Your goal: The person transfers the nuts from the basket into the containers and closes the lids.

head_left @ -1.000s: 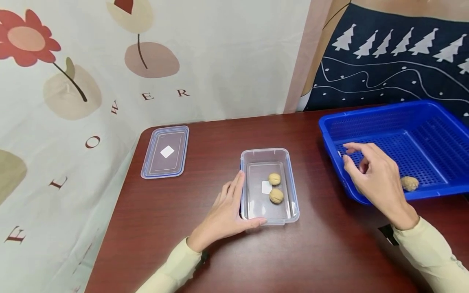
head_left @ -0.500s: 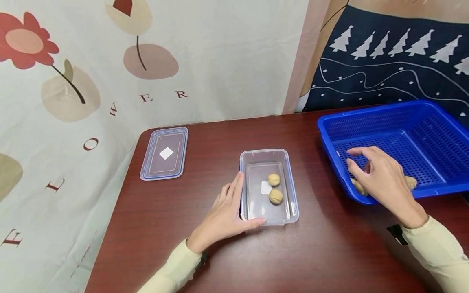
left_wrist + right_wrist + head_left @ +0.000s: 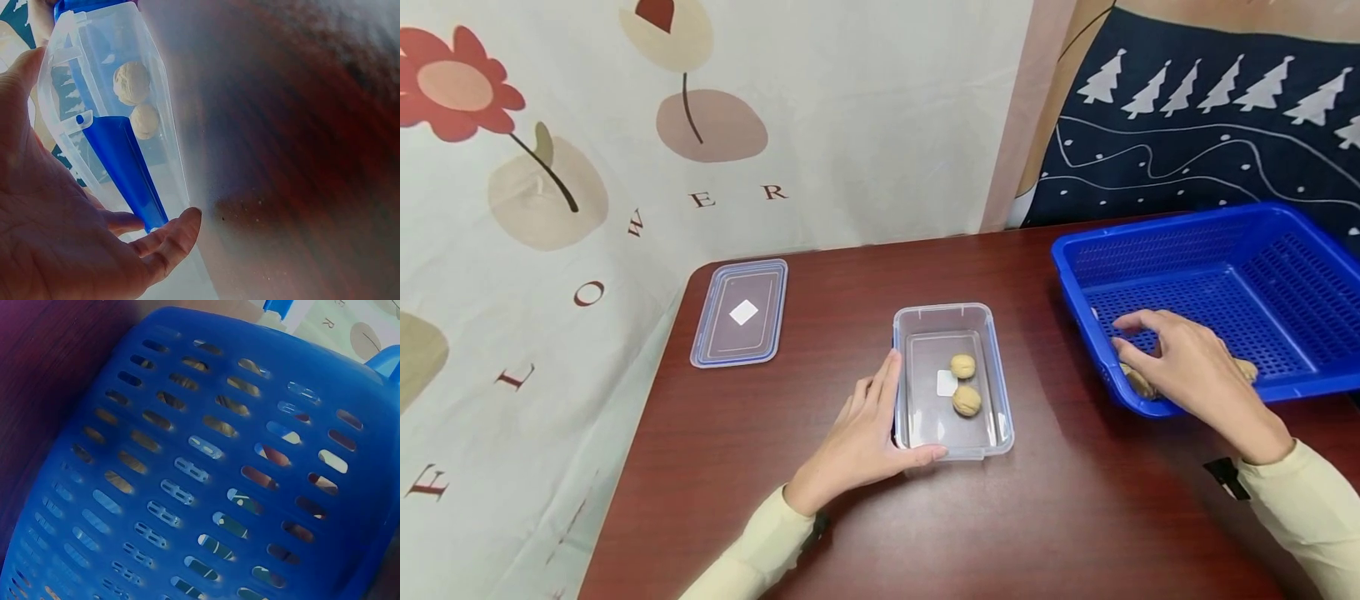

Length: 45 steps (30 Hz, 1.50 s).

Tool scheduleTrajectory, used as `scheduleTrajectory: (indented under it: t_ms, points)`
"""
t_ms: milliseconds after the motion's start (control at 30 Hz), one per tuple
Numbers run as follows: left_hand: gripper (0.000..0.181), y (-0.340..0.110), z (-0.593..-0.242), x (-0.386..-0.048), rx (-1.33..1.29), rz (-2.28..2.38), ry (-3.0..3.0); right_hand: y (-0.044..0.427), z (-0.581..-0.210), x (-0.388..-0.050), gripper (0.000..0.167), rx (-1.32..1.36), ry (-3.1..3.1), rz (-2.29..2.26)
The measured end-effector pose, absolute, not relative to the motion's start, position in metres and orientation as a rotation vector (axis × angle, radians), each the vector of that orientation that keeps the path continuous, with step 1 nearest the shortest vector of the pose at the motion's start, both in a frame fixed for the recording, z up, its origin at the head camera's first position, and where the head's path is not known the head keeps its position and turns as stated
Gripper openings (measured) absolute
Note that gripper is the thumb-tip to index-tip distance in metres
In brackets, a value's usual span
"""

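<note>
In the head view, my left hand (image 3: 857,437) rests against a clear plastic box (image 3: 979,337), fingers along its left wall and thumb at the near wall. The left wrist view shows this hand (image 3: 81,219) beside the box's blue clip (image 3: 125,165). Two walnuts (image 3: 966,402) lie inside the box. My right hand (image 3: 1195,362) is inside the blue basket (image 3: 1270,292), low over its near left corner. Its thumb and index finger stand apart, with nothing seen between them. Walnuts (image 3: 1137,381) show below the hand; its other fingers are hidden.
A clear lid (image 3: 741,312) with a blue seal lies at the table's back left. Printed cloth (image 3: 880,125) hangs behind the table. The basket's slotted wall (image 3: 206,469) fills the right wrist view, with brownish shapes behind some slots.
My right hand has moved slightly right and lower in the basket, and walnuts have come into view under its thumb. My left hand and the box have stayed put.
</note>
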<state>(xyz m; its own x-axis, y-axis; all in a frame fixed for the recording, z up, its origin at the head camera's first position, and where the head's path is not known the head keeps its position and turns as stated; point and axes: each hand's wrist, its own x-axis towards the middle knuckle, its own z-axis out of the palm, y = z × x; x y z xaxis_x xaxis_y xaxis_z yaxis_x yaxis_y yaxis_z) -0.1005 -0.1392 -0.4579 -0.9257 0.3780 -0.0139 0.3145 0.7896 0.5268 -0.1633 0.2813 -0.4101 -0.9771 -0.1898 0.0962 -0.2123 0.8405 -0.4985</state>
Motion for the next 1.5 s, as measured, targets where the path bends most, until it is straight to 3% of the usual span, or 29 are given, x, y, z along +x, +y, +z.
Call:
scheduleTrajectory:
  t_ms: [867,1500]
  points:
    - [0.136,-0.139,-0.46,-0.101,0.546,0.805,2.883,0.301,-0.411,-0.186,0.046,0.531,-3.332,0.714]
    - [0.137,-0.14,-0.457,-0.097,0.516,0.803,2.857,0.298,-0.414,-0.194,0.02,0.635,-3.465,0.67]
